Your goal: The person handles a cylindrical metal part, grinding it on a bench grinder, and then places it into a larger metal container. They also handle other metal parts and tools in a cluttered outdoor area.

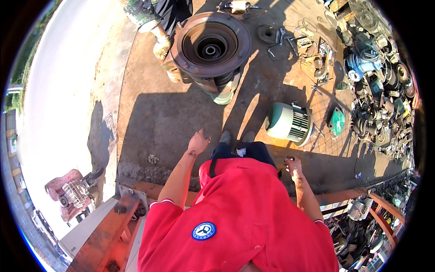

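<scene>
My left hand (198, 142) hangs in the air in front of me, fingers apart, holding nothing. My right hand (294, 166) is by my right side, its fingers loosely bent and nothing visible in them. Ahead of my left hand stands a large rust-brown motor housing (211, 43), upright, with a wide round flange and a round bore in its middle. A green finned electric motor (290, 122) lies on its side, nearest to my right hand but apart from it. A green metal part (336, 122) lies beyond that motor.
A co-worker's gloved hand (161, 48) is beside the large housing. Hand tools (317, 59) and cables lie at the far right, beside a heap of scrap motor parts (380, 99). A rotor (239, 7) lies far ahead. Orange steel frame (111, 226) stands behind me; a three-wheeler (72, 195) is left.
</scene>
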Tool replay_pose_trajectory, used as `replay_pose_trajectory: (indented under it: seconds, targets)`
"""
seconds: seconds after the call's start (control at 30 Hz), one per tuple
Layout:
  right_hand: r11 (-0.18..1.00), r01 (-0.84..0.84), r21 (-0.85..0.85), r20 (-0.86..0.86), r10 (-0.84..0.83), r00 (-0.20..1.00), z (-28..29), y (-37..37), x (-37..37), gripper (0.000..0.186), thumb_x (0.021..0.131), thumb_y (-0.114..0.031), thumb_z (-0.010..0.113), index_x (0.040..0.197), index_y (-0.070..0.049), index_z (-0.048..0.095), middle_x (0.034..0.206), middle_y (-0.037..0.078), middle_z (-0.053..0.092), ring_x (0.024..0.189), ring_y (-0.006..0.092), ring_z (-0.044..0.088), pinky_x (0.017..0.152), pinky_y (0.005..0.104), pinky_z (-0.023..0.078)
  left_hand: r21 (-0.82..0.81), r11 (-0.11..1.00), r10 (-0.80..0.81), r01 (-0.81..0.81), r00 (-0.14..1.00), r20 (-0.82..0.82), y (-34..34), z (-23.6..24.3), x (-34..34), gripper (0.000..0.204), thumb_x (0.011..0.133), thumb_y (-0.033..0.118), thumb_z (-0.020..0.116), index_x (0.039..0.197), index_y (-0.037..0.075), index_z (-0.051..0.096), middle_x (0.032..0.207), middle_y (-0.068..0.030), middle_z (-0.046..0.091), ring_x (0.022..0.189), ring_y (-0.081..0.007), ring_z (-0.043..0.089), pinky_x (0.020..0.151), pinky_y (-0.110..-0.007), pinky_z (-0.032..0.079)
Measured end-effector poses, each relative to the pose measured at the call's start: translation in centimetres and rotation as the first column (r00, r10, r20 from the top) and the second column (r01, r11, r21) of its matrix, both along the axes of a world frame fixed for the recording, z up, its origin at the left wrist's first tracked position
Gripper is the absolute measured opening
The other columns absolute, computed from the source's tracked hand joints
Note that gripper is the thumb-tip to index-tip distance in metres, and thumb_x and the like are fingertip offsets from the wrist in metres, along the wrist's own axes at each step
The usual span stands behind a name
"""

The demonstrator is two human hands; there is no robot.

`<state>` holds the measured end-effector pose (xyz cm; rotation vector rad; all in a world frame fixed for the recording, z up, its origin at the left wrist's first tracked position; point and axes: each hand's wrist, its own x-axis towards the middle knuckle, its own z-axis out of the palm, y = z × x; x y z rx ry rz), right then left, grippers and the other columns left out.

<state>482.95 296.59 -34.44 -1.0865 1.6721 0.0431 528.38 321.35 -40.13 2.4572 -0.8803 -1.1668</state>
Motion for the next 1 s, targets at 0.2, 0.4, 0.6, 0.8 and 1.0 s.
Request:
replay_pose_trajectory:
  seconds: [0.2, 0.4, 0.6, 0.8, 1.0]
  targets:
    - [0.997, 0.04, 0.069, 0.032, -0.042, 0.999, -1.0, -2.1, 1.5, 0.037, 0.088, -0.008, 0.067, 0.124, 0.002, 0.064, 0.085, 0.006, 0.066, 0.066, 0.0144, 0.062, 0.053, 0.0275, 0.045, -0.307, 0.952, 0.031, 0.011, 0.991, 0.132, -13.1, 11.3, 4.4, 0.07, 0.093, 0.025, 0.07, 0.153, 0.002, 0.043, 0.144, -0.0232, 0.053, 0.13, -0.0429, 0.056, 0.108, -0.048, 0.048]
    - [0.992, 0.027, 0.12, 0.054, -0.033, 0.998, -5.6, -6.7, 4.3, 0.037, 0.088, -0.01, 0.066, 0.122, 0.003, 0.067, 0.089, 0.011, 0.071, 0.067, 0.0162, 0.066, 0.052, 0.0284, 0.046, -0.409, 0.904, 0.028, 0.125, 0.937, 0.349, -21.5, 13.2, 9.5, 0.069, 0.09, 0.021, 0.074, 0.15, 0.002, 0.046, 0.15, -0.0202, 0.047, 0.137, -0.0397, 0.049, 0.114, -0.046, 0.043]
    - [0.982, 0.072, 0.175, 0.214, -0.109, 0.971, -10.1, -15.1, 6.7, 0.029, 0.089, -0.009, 0.068, 0.117, -0.001, 0.062, 0.087, 0.007, 0.066, 0.068, 0.0152, 0.063, 0.054, 0.0291, 0.046, -0.282, 0.939, -0.038, 0.199, 0.872, 0.488, -29.9, 11.1, 18.9, 0.065, 0.089, 0.021, 0.074, 0.147, 0.004, 0.05, 0.145, -0.0223, 0.051, 0.133, -0.0421, 0.052, 0.109, -0.048, 0.047]
    - [0.958, 0.279, 0.073, 0.29, -0.288, 0.913, -4.3, -16.3, 8.0, 0.02, 0.094, -0.006, 0.063, 0.114, -0.005, 0.063, 0.087, 0.004, 0.065, 0.061, 0.0077, 0.053, 0.05, 0.0226, 0.038, 0.011, 0.956, -0.262, 0.293, 0.836, 0.482, -36.6, 4.0, 25.5, 0.063, 0.087, 0.025, 0.075, 0.144, 0.008, 0.053, 0.14, -0.0224, 0.053, 0.125, -0.0431, 0.058, 0.103, -0.049, 0.053]
    - [0.833, 0.527, 0.169, 0.005, -0.535, 0.845, -4.6, -9.0, 0.8, 0.024, 0.092, -0.003, 0.065, 0.115, -0.007, 0.064, 0.078, 0.001, 0.061, 0.059, 0.01, 0.053, 0.049, 0.0238, 0.037, 0.107, 0.939, -0.336, 0.326, 0.814, 0.474, -39.2, -1.3, 27.2, 0.059, 0.086, 0.026, 0.076, 0.139, 0.009, 0.055, 0.137, -0.021, 0.054, 0.126, -0.0429, 0.058, 0.101, -0.05, 0.054]
